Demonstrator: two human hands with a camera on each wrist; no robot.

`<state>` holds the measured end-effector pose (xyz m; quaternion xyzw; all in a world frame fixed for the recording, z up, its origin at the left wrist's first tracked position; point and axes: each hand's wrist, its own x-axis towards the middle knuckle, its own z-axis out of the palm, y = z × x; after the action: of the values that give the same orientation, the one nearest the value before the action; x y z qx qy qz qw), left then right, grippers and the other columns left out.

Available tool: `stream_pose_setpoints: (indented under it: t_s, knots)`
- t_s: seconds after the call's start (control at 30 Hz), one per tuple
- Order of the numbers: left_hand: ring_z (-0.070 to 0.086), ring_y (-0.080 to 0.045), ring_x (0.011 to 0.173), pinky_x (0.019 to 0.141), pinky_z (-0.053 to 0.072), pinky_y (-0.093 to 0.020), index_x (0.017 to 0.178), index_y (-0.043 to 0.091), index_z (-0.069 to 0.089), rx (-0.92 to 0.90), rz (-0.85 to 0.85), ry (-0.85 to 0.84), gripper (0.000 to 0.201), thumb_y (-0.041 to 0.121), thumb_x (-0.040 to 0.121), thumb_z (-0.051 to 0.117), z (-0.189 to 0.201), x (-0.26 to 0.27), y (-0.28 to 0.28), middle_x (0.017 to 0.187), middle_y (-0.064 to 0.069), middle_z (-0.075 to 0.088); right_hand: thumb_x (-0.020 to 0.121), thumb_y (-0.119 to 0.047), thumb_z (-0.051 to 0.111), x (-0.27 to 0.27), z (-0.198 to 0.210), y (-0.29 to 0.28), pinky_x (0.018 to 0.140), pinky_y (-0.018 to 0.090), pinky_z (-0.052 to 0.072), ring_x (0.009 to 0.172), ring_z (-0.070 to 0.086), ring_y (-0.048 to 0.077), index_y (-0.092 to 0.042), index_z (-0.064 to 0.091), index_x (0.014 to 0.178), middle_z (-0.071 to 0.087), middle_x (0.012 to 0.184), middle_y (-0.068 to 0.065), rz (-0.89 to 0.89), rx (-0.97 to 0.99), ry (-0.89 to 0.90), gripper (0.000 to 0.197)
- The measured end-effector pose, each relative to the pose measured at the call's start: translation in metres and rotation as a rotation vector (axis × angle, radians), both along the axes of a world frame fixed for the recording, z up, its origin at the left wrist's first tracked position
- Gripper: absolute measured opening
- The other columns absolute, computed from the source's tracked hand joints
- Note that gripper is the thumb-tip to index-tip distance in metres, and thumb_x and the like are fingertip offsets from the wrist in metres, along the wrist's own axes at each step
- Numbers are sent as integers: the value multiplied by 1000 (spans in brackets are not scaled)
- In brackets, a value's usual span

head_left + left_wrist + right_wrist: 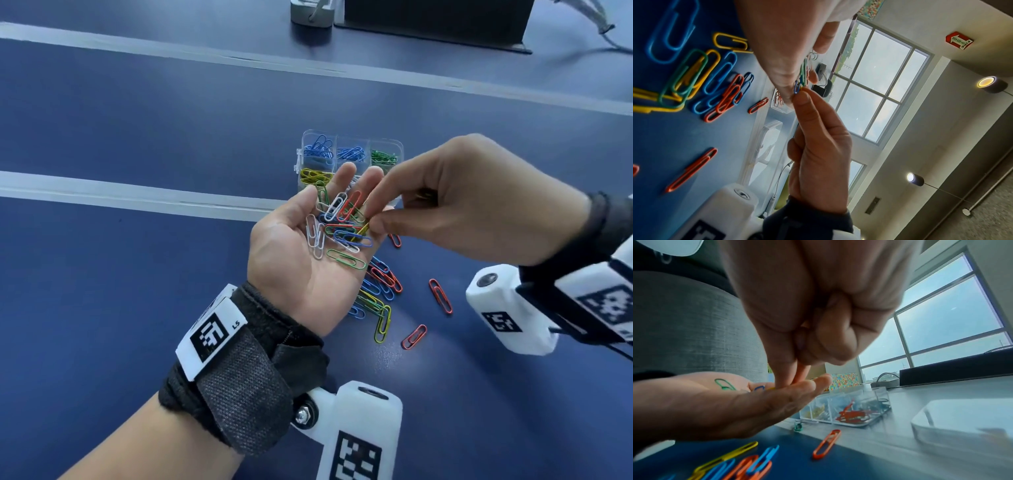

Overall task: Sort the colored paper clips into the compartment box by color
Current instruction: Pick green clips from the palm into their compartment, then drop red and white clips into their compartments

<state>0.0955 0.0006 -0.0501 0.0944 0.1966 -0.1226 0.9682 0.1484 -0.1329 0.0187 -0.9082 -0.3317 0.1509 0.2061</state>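
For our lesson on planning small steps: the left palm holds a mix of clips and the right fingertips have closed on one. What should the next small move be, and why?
Probably lift the yellow clip clear, then carry it to the compartment box. The right hand already pinches it at the edge of the left hand, whose open palm holds mixed clips, and yellow clips already lie in one compartment.

The head view looks down and forward over both hands to the tabletop (pixel 137 137). Each wrist view sits low and close, tilted up toward windows; all share the loose paper clips (pixel 376 291), perhaps the compartment box (pixel 849 408) too.
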Motion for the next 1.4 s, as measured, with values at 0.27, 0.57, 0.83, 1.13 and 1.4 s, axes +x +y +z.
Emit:
stream_pose_setpoints:
  t_s: [0.27,0.57,0.83,1.13,1.4]
  knots:
    - [63,-32,107,99,44,-46,103,4,62,-32,-5,15,33,23,94,36,-1,0,-1,106,-18,66,80,-25,60,6,13,-5,47,9,33,47,45,8,-27,61,76,49,48,-13,56,22,66,5]
    - [63,-25,69,71,55,-33,87,6,63,-39,39,57,32,25,94,37,-3,-1,-4,79,-11,64,84,-35,38,26,17,30,47,18,29,53,42,9,-18,41,61,43,54,-1,-81,-141,22,29]
    - [55,-20,61,65,48,-32,78,8,60,-38,68,101,33,25,94,37,-1,-1,-4,69,-7,57,83,-33,54,47,11,69,55,27,33,66,47,19,-19,65,76,51,62,-4,27,-469,-121,19]
    - [54,-22,61,63,49,-31,78,7,61,-29,62,110,35,26,94,36,-2,-1,-5,71,-8,55,79,-27,61,44,15,80,61,21,36,66,49,8,-30,68,98,51,65,-19,40,-353,-100,20]
    - [64,-26,74,75,53,-33,95,7,64,-31,23,60,33,21,92,34,-2,0,-2,85,-12,66,84,-17,53,39,30,63,74,23,48,74,58,10,-32,69,99,68,80,-10,-4,-219,-54,26]
